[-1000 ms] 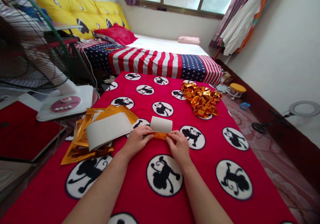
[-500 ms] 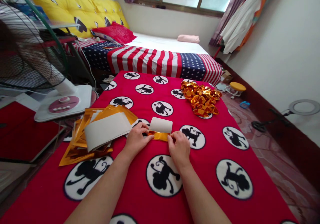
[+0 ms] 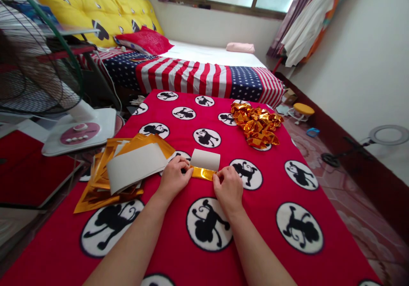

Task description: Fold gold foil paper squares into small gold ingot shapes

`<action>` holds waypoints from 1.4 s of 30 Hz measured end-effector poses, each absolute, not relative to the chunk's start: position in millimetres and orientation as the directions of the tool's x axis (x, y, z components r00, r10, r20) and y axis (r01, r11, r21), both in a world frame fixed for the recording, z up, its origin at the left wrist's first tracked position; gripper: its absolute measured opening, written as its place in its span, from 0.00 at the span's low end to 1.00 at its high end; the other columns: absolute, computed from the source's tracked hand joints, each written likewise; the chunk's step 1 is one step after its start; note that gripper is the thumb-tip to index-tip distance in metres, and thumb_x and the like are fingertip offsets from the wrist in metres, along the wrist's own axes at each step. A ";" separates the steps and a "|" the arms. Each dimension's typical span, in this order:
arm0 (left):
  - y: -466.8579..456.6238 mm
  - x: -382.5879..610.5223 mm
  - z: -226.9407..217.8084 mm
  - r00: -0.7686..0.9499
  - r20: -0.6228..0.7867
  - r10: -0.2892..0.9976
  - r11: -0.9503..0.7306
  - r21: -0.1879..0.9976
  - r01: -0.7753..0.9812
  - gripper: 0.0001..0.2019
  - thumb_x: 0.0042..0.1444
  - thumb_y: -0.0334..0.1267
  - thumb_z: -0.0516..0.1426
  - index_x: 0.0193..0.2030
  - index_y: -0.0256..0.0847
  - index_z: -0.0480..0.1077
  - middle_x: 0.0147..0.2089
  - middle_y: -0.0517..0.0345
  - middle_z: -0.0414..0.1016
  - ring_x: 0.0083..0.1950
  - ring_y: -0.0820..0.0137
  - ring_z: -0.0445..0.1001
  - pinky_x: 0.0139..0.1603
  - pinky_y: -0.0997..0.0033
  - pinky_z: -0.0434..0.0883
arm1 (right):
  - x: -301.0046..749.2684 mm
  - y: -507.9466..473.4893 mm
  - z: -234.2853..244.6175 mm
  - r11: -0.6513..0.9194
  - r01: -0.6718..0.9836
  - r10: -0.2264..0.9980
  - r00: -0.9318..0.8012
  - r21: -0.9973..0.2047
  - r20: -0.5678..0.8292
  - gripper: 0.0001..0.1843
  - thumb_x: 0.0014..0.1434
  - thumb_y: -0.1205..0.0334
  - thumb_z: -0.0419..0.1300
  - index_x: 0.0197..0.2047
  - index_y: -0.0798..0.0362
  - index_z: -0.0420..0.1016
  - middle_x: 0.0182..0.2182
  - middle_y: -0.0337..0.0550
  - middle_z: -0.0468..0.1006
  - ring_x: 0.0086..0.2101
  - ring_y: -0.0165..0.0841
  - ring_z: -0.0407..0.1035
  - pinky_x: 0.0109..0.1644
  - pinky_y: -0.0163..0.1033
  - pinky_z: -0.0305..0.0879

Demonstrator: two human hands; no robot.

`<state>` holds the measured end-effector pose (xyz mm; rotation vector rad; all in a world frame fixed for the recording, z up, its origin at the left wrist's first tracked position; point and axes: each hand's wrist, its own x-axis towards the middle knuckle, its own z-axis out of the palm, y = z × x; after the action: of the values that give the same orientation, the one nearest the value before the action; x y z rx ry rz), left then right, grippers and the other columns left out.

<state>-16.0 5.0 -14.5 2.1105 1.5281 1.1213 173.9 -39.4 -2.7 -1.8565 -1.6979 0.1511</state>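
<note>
A small sheet of gold foil paper point(image 3: 204, 167), white on its back, lies partly folded on the red blanket point(image 3: 275, 201). My left hand point(image 3: 174, 177) pinches its left end and my right hand point(image 3: 227, 188) pinches its right end, both with fingers closed on the gold fold. The white half stands up behind the fold. To the left of my left hand lies a stack of gold foil sheets point(image 3: 124, 169), the top one white side up. A pile of folded gold foil pieces point(image 3: 257, 125) sits further back on the right.
The red blanket has black monkey prints in white circles. A standing fan point(image 3: 47, 86) and its white base are at the left. Beyond lies a bed with a flag-pattern cover point(image 3: 204, 77), a yellow cushion and a red pillow. A ring light point(image 3: 388, 135) stands on the floor at the right.
The gold fold has been pressed flatter and shows more of its shiny face. Both hands shifted only slightly along it and still hold its ends.
</note>
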 end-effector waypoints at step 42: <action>5.2 -14.6 -16.6 0.108 0.390 0.915 -0.353 0.642 0.681 0.10 0.53 0.33 0.58 0.21 0.40 0.66 0.35 0.55 0.72 0.40 0.67 0.72 0.46 0.65 0.70 | 169.8 -37.3 5.0 -0.104 0.932 0.958 0.188 -0.348 0.218 0.08 0.60 0.66 0.56 0.29 0.54 0.72 0.35 0.44 0.72 0.36 0.33 0.66 0.41 0.38 0.56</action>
<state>-14.6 5.2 -16.6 2.0890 1.5710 1.0970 169.8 -37.3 5.0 -2.0658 -1.7713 0.0871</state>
